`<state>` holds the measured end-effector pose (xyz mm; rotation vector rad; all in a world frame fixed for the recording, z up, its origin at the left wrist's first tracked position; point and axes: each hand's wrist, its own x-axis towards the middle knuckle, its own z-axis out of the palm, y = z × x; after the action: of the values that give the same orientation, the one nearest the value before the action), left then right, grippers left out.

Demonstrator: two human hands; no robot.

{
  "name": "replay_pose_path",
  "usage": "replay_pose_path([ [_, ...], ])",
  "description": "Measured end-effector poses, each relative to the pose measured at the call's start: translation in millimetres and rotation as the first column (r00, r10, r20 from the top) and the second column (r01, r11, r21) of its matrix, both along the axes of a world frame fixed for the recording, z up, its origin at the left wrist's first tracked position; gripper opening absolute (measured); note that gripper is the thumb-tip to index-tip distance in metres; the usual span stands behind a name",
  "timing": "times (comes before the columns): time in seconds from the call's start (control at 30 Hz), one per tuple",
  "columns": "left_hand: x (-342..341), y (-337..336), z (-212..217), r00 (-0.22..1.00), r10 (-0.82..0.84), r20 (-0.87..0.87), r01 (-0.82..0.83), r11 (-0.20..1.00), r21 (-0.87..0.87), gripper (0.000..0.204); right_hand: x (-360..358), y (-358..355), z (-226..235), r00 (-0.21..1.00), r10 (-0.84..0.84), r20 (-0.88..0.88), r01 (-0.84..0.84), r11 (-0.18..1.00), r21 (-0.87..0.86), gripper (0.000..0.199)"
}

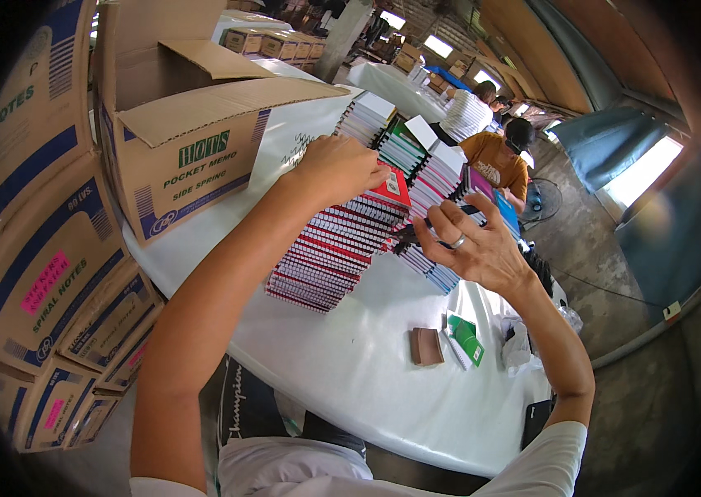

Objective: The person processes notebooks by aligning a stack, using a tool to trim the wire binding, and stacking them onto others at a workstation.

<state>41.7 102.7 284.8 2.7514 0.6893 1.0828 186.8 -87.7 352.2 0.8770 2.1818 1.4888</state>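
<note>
Notebooks [330, 248]: paper pages with glossy card covers, red and dark, bound along one edge with thin wire spirals that look like metal.
Bench [350, 364]: covered with a smooth white sheet, faintly shiny, plastic or coated paper by the look.
Open box [185, 124]: brown corrugated cardboard, matt, with printed blue and green panels.
Stacked boxes [44, 273]: the same matt cardboard, with small pink paper labels.
Ring [458, 242]: smooth, shiny, silver-coloured metal.
Small brown block [426, 346]: matt, dull surface; material cannot be told.
Floor [599, 248]: rough, grey concrete.
</note>
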Motion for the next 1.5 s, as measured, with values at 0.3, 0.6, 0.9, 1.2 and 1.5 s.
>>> replay_pose_path([
  [0.3, -2.2, -0.8, 2.5, 0.999, 0.004, -0.043, -0.005, 1.0, -0.026, 0.048, 10.0, 10.2, 0.5, 0.978, 0.02, 0.208, -0.012, 0.999, -0.039, 0.032],
  [0.6, -2.6, 0.2, 2.5, 0.999, 0.024, -0.043, -0.026, 0.999, -0.037, 0.048, -29.1, -8.5, -25.7, 0.924, -0.35, -0.157, 0.335, 0.935, -0.115, 0.028],
  [0.9, -1.2, 1.2, 4.8, 0.999, -0.006, -0.05, 0.003, 0.998, -0.066, 0.049, 15.3, 2.7, -4.1, 0.997, 0.022, 0.07, -0.022, 1.0, 0.005, 0.039],
  [1.2, -3.0, 0.5, 4.1, 0.998, 0.009, -0.07, -0.012, 0.999, -0.041, 0.05, -9.2, -5.5, -8.2, 0.997, -0.055, 0.048, 0.057, 0.998, -0.04, 0.023],
  [1.5, -1.4, -0.2, 5.0, 0.997, -0.014, -0.079, 0.013, 1.0, -0.021, 0.047, -20.7, -9.6, 8.8, 0.986, -0.103, -0.129, 0.099, 0.994, -0.035, 0.033],
])
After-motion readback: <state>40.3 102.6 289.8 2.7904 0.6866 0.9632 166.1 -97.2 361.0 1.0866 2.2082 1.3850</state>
